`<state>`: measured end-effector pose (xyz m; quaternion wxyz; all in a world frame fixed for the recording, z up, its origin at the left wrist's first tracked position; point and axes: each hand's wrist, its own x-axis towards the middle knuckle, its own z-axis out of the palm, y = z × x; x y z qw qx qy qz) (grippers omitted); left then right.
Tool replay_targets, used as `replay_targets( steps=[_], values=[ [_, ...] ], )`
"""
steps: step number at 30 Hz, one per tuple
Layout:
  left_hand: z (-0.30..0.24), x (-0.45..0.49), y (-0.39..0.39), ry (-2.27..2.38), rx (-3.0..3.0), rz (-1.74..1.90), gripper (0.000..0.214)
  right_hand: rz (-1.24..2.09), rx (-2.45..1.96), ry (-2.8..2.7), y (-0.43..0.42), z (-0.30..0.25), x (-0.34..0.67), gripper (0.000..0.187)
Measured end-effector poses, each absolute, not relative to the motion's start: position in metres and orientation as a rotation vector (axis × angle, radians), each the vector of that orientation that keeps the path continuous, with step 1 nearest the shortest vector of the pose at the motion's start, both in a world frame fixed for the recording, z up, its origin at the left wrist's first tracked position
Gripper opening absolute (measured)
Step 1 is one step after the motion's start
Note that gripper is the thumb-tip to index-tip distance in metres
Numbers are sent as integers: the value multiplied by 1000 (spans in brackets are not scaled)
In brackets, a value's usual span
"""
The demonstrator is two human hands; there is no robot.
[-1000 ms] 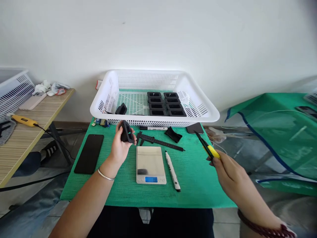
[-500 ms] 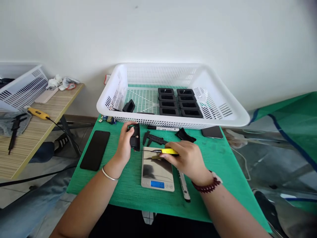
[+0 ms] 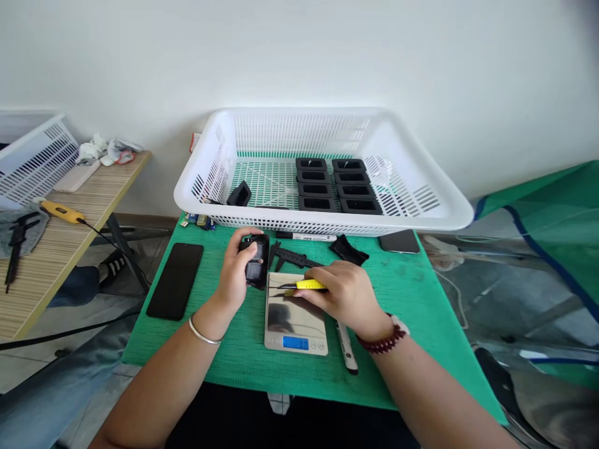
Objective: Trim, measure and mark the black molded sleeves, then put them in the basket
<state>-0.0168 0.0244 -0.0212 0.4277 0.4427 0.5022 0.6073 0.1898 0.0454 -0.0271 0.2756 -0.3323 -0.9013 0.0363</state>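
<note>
My left hand [image 3: 233,269] is closed around a small black plastic housing [image 3: 264,262], its hollow, divided side partly in view and the thumb pressed on it. My right hand [image 3: 350,298] grips a yellow-handled tool [image 3: 309,284] with a thin dark tip pointing left towards the housing; whether the tip touches it I cannot tell. Below the tool lies a digital scale [image 3: 297,321] with a mirror-like plate and lit blue display. Black calipers [image 3: 296,257] rest just behind the scale. A white marker [image 3: 347,350] lies beside it, partly under my right hand.
Behind stands a white basket [image 3: 322,222] holding black rectangular frames [image 3: 317,204] in two columns and a loose black piece [image 3: 239,194]. On the green mat [image 3: 243,368] are a phone [image 3: 175,280], another marker [image 3: 306,237], a curved black piece [image 3: 349,250] and a second phone [image 3: 399,241].
My left hand has turned the housing so more of its hollow side shows. The tool in my right hand has shifted slightly left. The whole view has moved a little.
</note>
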Motion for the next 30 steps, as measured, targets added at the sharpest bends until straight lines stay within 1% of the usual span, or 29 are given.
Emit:
replay_targets(
  steps=[6,11,20,24,27,30],
  values=[
    [-18,-17,23,1124,992,1436,19,62,-889,-2431,46,-27,189,53],
    [-16,-18,24,1111,1022,1466,18,27,-937,-2427,48,-29,192,54],
    [-21,-16,21,1157,1074,1319,19,-247,-1263,-2188,60,-32,204,51],
    [-21,-17,23,1189,1057,1411,19,-212,-1094,-2246,58,-30,203,47],
    [-21,-17,25,1215,1023,1484,17,-119,-928,-2364,54,-28,198,48],
    [-21,-17,25,1250,1032,1488,18,-71,-881,-2401,51,-28,195,48]
  ],
)
